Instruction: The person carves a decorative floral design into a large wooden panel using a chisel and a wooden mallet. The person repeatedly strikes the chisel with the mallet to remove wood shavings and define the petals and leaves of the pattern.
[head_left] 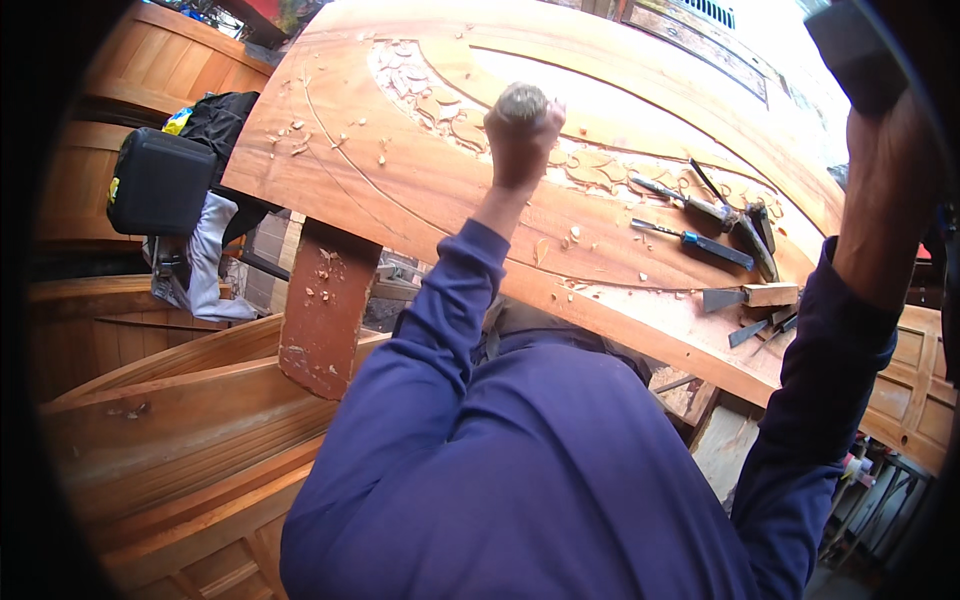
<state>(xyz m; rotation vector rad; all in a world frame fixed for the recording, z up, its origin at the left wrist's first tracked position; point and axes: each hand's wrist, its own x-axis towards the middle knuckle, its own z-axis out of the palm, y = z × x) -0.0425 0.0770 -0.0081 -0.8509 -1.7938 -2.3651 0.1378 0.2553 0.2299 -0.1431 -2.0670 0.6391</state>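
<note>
My left hand [517, 150] is wrapped round an upright chisel [522, 103], its worn handle top facing up, over the carved band of a wooden panel [330, 150]; the blade is hidden beneath the hand. High at the right, my right hand [880, 140] grips a dark mallet [848, 55], raised away from the chisel. Curved grooves and carved leaf shapes run across the panel, with scattered pale shavings. Several chisels and gouges [720, 245] lie on the panel to the right of my left hand, some with metal blades pointing left.
A black case [160, 185] sits at the left beside dark and pale cloths [210, 260]. Wooden panelled pieces [160, 440] are stacked below left, by a reddish-brown board [320, 320] under the panel. Another panelled board [918, 370] is at the right.
</note>
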